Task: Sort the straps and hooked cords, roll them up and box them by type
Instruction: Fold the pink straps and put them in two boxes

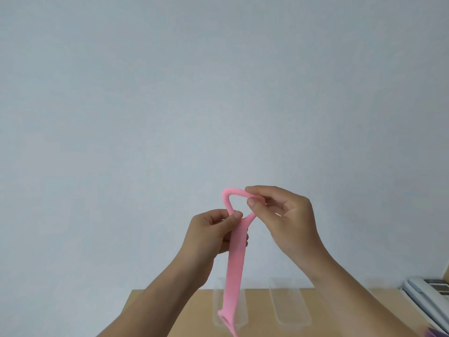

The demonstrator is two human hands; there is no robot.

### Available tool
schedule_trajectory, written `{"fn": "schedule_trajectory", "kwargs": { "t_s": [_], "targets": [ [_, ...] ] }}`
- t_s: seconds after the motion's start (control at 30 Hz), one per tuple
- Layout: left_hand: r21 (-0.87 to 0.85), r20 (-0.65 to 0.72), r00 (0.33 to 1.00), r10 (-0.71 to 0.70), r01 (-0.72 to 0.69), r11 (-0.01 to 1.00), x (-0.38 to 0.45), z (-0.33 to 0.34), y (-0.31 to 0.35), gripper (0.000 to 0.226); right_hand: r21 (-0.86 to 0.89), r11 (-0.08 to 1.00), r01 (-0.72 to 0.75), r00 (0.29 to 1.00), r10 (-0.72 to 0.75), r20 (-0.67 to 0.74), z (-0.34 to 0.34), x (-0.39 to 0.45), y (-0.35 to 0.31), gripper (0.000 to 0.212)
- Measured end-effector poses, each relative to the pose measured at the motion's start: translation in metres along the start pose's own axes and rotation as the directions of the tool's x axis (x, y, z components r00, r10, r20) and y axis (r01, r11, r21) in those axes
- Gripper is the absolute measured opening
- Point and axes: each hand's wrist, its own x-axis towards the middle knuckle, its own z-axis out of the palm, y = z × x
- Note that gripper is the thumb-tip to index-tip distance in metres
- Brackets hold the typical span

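A pink flat strap [235, 263] hangs in the air in front of the wall, its top bent into a small loop. My left hand [211, 235] pinches the strap just below the loop with thumb and fingers. My right hand [279, 215] pinches the loop's upper right end between thumb and forefinger. The strap's long tail drops down past the table edge and leaves the frame at the bottom. Two clear plastic boxes stand on the wooden table [194, 310]: the left box [217, 307] behind the strap and the right box [290, 310] beside it.
A pale grey wall fills most of the view. At the far right of the table lies a white and grey device [427, 297]. A purple thing [437, 333] peeks in at the bottom right corner.
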Motion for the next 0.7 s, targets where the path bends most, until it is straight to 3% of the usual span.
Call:
{"fn": "schedule_trajectory", "kwargs": {
  "t_s": [0.23, 0.47, 0.7],
  "targets": [
    [-0.060, 0.182, 0.983, 0.002, 0.009, 0.998, -0.003, 0.005, 0.005, 0.025, -0.221, 0.955, 0.197, 0.980, -0.182, 0.084, -0.017, -0.010, 0.013, 0.021],
    [-0.102, 0.107, 0.994, 0.029, -0.018, 0.995, 0.002, 0.012, 0.002, 0.035, -0.379, 0.857, 0.348, 0.937, -0.330, 0.115, -0.020, -0.016, 0.028, 0.017],
    [0.037, 0.077, 0.992, 0.101, -0.104, 0.994, 0.002, 0.020, 0.002, 0.019, -0.459, 0.812, 0.360, 0.929, -0.359, 0.094, -0.019, -0.013, 0.030, 0.011]
  ]
}}
